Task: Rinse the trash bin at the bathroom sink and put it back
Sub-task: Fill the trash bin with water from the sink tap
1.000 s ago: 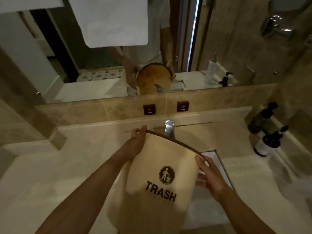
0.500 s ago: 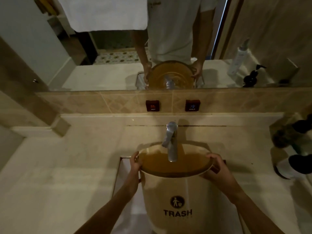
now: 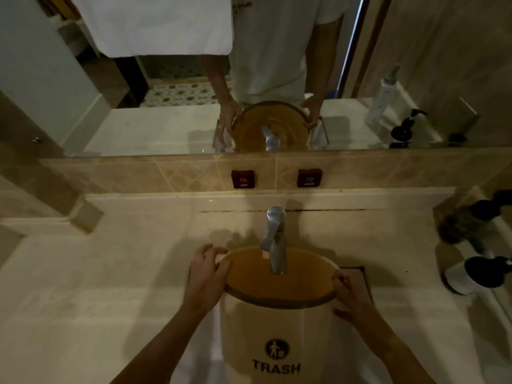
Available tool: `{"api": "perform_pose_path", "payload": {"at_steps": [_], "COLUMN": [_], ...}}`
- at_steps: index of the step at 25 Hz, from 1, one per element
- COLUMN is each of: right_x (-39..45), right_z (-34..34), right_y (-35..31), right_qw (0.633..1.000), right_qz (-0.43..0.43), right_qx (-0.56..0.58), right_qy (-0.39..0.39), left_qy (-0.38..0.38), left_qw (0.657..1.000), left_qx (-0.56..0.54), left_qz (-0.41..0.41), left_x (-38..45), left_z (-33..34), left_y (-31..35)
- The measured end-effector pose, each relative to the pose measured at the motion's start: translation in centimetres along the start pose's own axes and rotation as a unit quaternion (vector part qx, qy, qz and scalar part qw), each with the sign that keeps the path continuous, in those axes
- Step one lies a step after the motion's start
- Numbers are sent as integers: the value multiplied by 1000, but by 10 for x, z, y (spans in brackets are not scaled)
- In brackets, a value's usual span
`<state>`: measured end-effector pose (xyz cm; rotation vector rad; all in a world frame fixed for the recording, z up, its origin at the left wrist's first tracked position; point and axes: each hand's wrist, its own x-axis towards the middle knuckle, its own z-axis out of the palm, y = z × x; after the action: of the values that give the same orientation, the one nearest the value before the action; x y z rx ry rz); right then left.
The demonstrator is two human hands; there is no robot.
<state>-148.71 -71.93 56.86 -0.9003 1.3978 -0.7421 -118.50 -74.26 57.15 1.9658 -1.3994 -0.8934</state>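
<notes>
A cream trash bin (image 3: 266, 328) marked "TRASH", with a brown inside, stands upright in the bathroom sink (image 3: 357, 275), mostly covering it. My left hand (image 3: 206, 275) grips its left rim and my right hand (image 3: 350, 296) grips its right rim. The chrome faucet (image 3: 275, 239) reaches over the bin's open mouth, spout above the inside. No water stream is visible.
HOT (image 3: 243, 178) and COLD (image 3: 309, 177) buttons sit on the tiled backsplash under a mirror. Dark pump bottles (image 3: 482, 275) stand on the counter at the right. The beige counter (image 3: 110, 273) extends to the left.
The bin went from tilted with its side toward me to upright under the faucet. Both hands shifted to its rim, and the view moved closer.
</notes>
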Motion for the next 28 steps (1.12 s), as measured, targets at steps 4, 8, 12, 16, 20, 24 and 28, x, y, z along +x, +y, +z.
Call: {"api": "perform_pose_path", "payload": {"at_steps": [4, 8, 12, 16, 20, 24, 28], "right_x": [6, 12, 15, 17, 23, 24, 15], "right_z": [16, 20, 20, 19, 18, 18, 16], "right_y": [3, 1, 0, 2, 3, 1, -2], "right_qw": [998, 997, 998, 997, 996, 995, 980], "right_qz": [-5, 5, 2, -13, -26, -34, -84], "right_qx": [-12, -24, -30, -43, -54, -60, -145], "right_qy": [63, 71, 59, 65, 68, 66, 110], "left_qy": [-133, -231, -211, -210, -215, -208, -132], "left_qw": [990, 971, 964, 958, 961, 964, 989], "left_qx": [1, -61, -124, -144, -121, -105, -55], "left_qz": [40, -32, -101, -133, -127, -130, -37], "left_x": [29, 44, 48, 54, 54, 53, 39], "left_z": [13, 36, 39, 35, 32, 31, 24], "left_y": [69, 88, 98, 115, 119, 118, 105]}}
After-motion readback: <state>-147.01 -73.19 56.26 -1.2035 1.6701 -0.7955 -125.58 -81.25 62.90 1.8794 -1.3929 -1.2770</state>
